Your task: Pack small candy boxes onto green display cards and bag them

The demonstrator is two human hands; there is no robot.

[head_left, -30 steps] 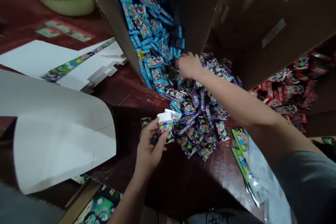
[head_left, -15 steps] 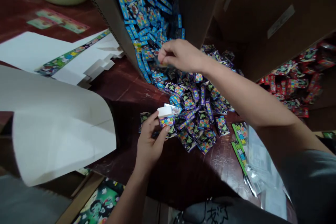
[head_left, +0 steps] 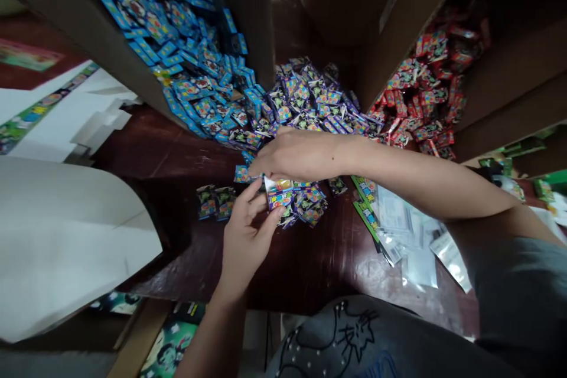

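Note:
My left hand [head_left: 245, 233] is closed around a small purple printed packet [head_left: 280, 199], thumb at its front and fingers behind. A white flap and a bit of yellow show at the packet's top. Just above it, my right hand [head_left: 292, 155] bends down with its fingers together near that top edge. Its fingertips are mostly hidden, so what they hold, if anything, cannot be made out. More purple packets [head_left: 310, 204] lie right behind the held one, and a couple of dark ones [head_left: 216, 202] rest to the left.
Blue packets [head_left: 208, 80] spill from a cardboard box at the upper left. A purple heap [head_left: 310, 91] lies in the middle, red packets [head_left: 425, 91] at the right. Clear plastic bags [head_left: 410, 230] and green printed strips [head_left: 367, 215] lie right; a curved white sheet [head_left: 80, 236] stands left.
My right hand has come back from the blue packets to the packet in my left hand, which stays held. The view has shifted to the right, showing more of the red packets.

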